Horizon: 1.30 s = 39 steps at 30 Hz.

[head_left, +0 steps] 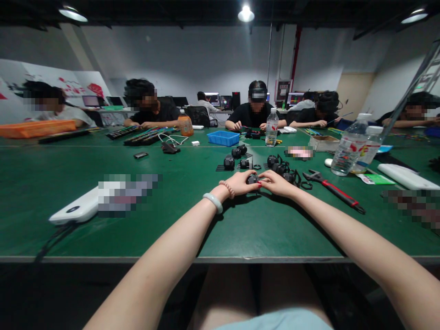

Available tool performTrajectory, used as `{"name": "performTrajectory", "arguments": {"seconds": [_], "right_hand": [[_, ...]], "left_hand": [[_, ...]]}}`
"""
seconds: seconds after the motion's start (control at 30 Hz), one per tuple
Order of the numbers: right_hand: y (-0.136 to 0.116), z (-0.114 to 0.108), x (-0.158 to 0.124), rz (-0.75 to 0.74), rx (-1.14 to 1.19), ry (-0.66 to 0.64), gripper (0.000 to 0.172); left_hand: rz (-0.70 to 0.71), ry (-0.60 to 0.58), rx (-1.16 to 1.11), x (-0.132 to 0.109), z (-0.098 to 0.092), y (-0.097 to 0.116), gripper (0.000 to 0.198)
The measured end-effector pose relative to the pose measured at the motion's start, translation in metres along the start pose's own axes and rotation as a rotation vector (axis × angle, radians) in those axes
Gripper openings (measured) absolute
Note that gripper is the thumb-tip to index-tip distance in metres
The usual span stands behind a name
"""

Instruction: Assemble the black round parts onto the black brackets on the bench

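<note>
Between my two hands sits a small black round part (252, 179), low over the green table. My left hand (239, 182), with a beaded bracelet and a pale bangle at the wrist, is closed around its left side. From the right, my right hand (275, 182) pinches at the same part with thumb and fingers together; its exact hold is partly hidden. More black parts of a like kind (229, 162) lie just beyond my hands, some with flat slotted plates. A black ring (306, 185) rests to the right of my right hand.
An adjustable wrench (335, 190) with a red and black handle lies at right. Water bottles (349, 146) stand behind it. A blue tray (223, 138) is farther back. At left lies a white power bank (84, 204) with a cable. Several people work across the table.
</note>
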State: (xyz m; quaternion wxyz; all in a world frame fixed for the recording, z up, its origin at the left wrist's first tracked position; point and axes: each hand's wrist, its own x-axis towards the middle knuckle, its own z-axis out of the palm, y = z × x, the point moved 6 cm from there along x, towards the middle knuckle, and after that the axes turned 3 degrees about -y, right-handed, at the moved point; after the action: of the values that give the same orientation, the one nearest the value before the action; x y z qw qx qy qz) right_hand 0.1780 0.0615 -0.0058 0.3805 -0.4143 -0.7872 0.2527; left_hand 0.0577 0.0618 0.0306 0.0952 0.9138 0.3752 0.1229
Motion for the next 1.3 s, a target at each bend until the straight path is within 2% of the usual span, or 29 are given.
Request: {"name": "performTrajectory", "arguments": {"seconds": [0.6,1.3], "right_hand": [[-0.014,-0.003,-0.002,-0.035,-0.228,-0.008,0.029],[-0.014,-0.004,-0.002,-0.014,-0.207,-0.002,0.029]], "left_hand": [[0.011,-0.009,-0.013,0.000,0.001,-0.001,0.062],[-0.026,-0.021,-0.009,-0.001,-0.001,0.001,0.062]]}}
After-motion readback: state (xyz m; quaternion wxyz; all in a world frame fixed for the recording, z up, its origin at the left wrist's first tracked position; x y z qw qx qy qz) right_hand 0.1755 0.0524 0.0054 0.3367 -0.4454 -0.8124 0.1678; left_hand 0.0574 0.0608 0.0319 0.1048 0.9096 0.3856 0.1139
